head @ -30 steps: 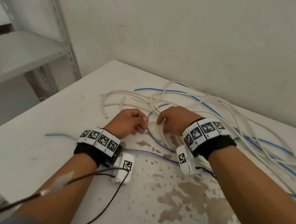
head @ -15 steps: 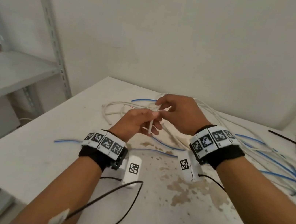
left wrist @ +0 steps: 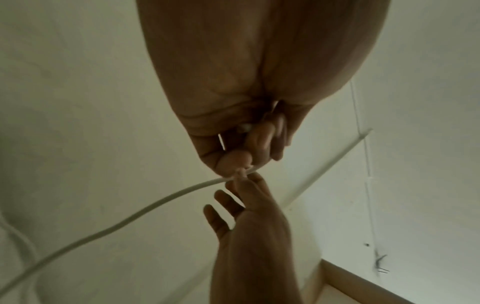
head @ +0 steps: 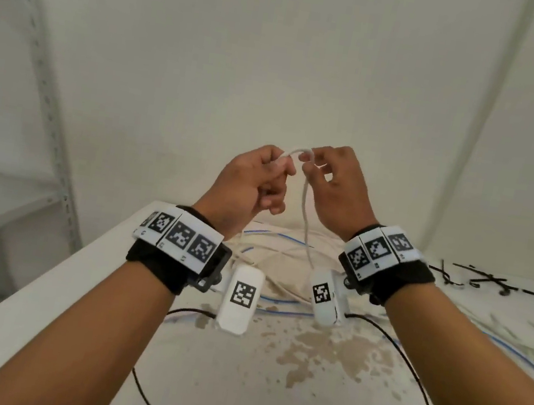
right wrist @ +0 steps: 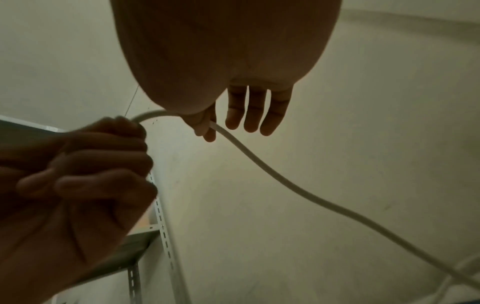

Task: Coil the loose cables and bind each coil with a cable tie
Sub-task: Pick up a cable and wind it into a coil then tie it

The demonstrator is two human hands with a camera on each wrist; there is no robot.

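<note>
White table (head: pixel 32 323) with brown stains (head: pixel 323 349) across its middle, grey slotted metal shelving (head: pixel 43 92) standing at its left, plain pale wall (head: pixel 279 65) behind, thin conduit (head: pixel 487 107) running up the wall at right.

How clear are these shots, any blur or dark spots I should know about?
Head view: evenly lit, black cable ties and table edges smeared. Left wrist view: dim, left hand soft. Right wrist view: darkest, right hand backlit, white cable clear.

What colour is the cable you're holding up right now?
White: the cable pinched between left hand and right hand shows best in the head view.
</note>
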